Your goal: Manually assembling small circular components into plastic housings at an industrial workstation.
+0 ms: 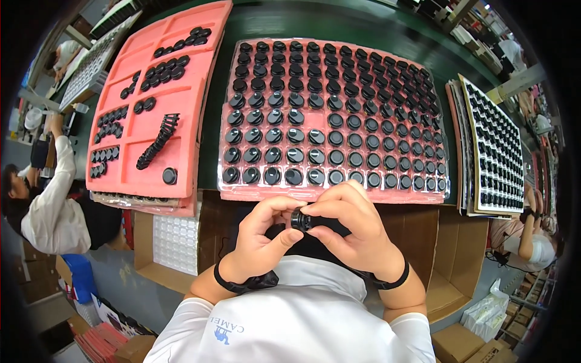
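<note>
1. Fingers (275, 239) of the left hand (260, 242) and the right hand (351, 227) close together around one small black knob (301, 219), low in the middle of the frame.
2. Both hands pinch it from opposite sides, just below the near edge of the pink tray (333, 118).
3. That tray, mid-frame on the dark green surface (375, 27), holds rows of matching black knobs.
4. Upper left, a second pink tray (160, 121) carries scattered knobs and a stacked row.
5. Right of frame, a white tray (497, 148) holds more.
</note>
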### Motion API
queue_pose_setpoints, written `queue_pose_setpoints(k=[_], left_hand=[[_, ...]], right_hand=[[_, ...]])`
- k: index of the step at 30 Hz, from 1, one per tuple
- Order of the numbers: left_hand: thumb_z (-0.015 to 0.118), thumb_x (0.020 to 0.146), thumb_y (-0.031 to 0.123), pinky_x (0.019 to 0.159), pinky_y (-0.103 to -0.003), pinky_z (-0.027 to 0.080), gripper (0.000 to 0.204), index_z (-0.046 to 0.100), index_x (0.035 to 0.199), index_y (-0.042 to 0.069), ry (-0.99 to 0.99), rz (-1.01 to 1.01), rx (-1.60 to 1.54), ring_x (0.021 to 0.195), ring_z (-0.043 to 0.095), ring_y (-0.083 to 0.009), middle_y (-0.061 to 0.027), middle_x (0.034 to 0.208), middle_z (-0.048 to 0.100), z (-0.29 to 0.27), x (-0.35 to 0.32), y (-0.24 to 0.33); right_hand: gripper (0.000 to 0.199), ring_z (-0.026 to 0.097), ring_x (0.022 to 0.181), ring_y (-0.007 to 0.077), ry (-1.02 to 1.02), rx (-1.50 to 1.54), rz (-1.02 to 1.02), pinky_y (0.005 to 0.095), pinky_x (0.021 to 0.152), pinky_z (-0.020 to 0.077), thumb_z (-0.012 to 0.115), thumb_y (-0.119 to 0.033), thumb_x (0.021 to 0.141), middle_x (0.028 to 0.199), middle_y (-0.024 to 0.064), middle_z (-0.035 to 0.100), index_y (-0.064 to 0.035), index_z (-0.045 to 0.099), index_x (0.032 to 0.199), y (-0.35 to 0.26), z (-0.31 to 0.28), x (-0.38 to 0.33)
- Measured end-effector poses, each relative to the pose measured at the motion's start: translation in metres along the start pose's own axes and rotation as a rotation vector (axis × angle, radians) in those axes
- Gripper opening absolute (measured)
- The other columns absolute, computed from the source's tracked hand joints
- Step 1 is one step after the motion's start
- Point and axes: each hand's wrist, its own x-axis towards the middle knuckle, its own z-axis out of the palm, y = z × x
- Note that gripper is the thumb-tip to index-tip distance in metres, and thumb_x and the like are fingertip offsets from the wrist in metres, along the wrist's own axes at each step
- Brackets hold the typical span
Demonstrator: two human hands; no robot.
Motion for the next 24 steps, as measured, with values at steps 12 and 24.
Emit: queue_pose_setpoints(k=[12,24], left_hand=[[0.044,0.095,0.044,0.063,-0.024,0.044,0.055,0.039,0.128,-0.001,-0.009,-0.058,-0.148,0.077,0.049,-0.0113,-0.0127,0.110,0.055,-0.041,0.011,-0.011],[0.024,0.090,0.066,0.057,-0.027,0.044,0.074,0.041,0.122,0.001,0.068,-0.091,-0.144,0.077,0.051,-0.0161,-0.0182,0.108,0.055,-0.058,0.015,-0.011]], right_hand=[[0.019,0.056,0.080,0.0280,-0.144,-0.410,0.254,0.0368,0.075,0.0430,0.069,-0.007,0.073,0.081,0.0102,0.060,-0.0023,0.062,0.089,0.077,-0.031,0.089],[0.018,0.058,0.080,0.0299,-0.286,-0.778,0.217,0.0398,0.073,0.0446,0.070,-0.011,0.071,0.076,0.0097,0.061,-0.0028,0.063,0.085,0.100,-0.014,0.110]])
